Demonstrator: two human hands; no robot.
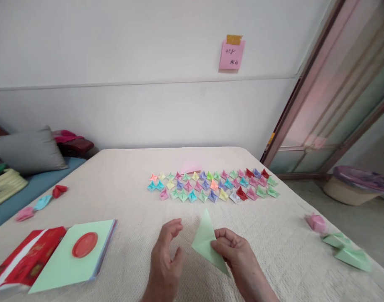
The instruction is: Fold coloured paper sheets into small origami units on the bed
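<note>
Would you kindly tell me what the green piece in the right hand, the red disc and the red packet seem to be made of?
Green piece: matte paper, from its thinness and crisp straight edges.
Red disc: probably smooth plastic, given its even color and rim.
Red packet: perhaps glossy plastic film, judging by its shiny, printed surface.

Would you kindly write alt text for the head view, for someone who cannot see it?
The right hand holds a triangular pale green paper over a cream surface, the open left hand beside it. Beyond are rows of small colorful folded-paper pieces; a paper stack bearing a red disc lies at left.
</note>
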